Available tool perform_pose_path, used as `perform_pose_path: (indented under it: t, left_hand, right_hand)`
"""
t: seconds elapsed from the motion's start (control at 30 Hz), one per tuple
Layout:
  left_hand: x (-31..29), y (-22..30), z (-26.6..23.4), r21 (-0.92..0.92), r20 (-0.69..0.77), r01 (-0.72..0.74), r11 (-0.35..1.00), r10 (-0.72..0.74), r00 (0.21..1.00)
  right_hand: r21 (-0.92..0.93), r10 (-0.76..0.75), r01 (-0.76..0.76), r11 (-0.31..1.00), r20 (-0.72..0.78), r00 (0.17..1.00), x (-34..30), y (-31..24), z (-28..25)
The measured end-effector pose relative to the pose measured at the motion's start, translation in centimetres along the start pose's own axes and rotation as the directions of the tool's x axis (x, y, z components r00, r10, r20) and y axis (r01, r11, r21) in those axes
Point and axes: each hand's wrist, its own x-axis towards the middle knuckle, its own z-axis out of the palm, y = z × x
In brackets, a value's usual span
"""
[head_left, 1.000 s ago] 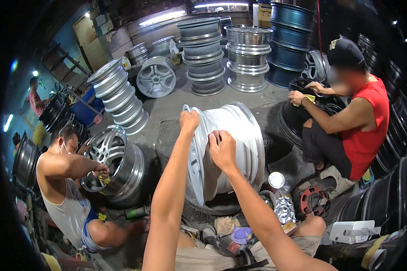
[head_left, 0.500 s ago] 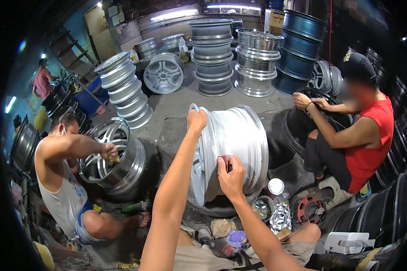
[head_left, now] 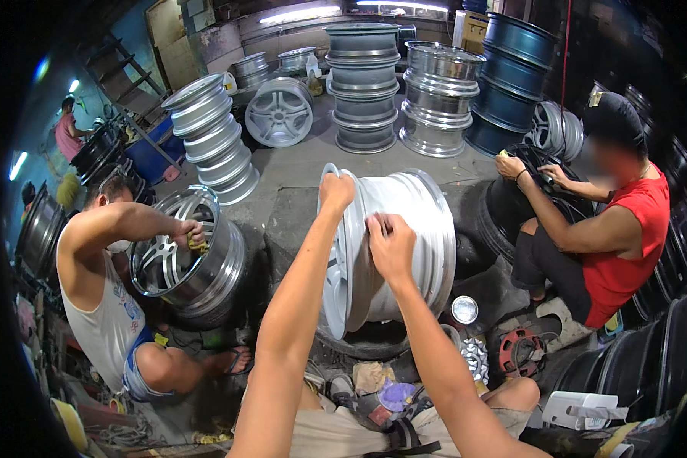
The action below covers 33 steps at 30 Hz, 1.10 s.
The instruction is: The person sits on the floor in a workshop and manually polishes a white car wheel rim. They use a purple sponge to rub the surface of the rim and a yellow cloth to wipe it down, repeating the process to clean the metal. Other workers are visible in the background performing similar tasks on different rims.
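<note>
Standing on edge atop the black tire (head_left: 368,349), the pale wheel (head_left: 411,204) looks stiff, fairly heavy and smooth, best held by its lip, where the left hand (head_left: 337,191) clamps; the right hand's (head_left: 393,246) grip I cannot tell.

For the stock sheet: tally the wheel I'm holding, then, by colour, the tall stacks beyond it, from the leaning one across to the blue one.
Held wheel: 1
Silver: 2 (leaning stack, upright shiny stack)
Grey stack: 1
Blue stack: 1
Total: 5, being 1 wheel plus 4 stacks
</note>
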Motion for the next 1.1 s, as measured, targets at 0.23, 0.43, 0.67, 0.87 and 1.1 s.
perform_pose_path:
  t: [0.23, 0.43, 0.67, 0.87, 1.1]
  left_hand:
    - [0.3, -0.6, -0.7, 0.043, -0.018, -0.035, 0.998, 0.036, 0.999]
    - [-0.3, 0.3, 0.1, -0.010, -0.012, -0.031, 0.999, 0.031, 0.999]
    - [0.5, -0.7, -0.9, 0.043, -0.007, 0.015, 0.999, -0.015, 1.000]
    - [-1.6, -0.1, -3.0, 0.225, 0.160, -0.113, 0.968, 0.078, 0.984]
    - [-16.1, -6.9, -7.4, 0.313, 0.280, -0.319, 0.894, 0.235, 0.931]
  right_hand:
    - [0.029, 0.089, -0.089, 0.996, 0.030, 0.996, -5.2, 0.2, -1.2]
    - [-0.056, 0.059, -0.059, 0.997, -0.009, 0.998, 2.1, 0.2, 1.0]
    - [-0.063, 0.161, -0.151, 0.987, 0.197, 0.967, -12.7, 0.2, -5.4]
    - [0.100, 0.397, -0.424, 0.900, 0.209, 0.894, -17.0, 1.6, -11.3]
    - [0.061, 0.465, -0.488, 0.871, 0.223, 0.857, -20.6, 5.3, -13.6]
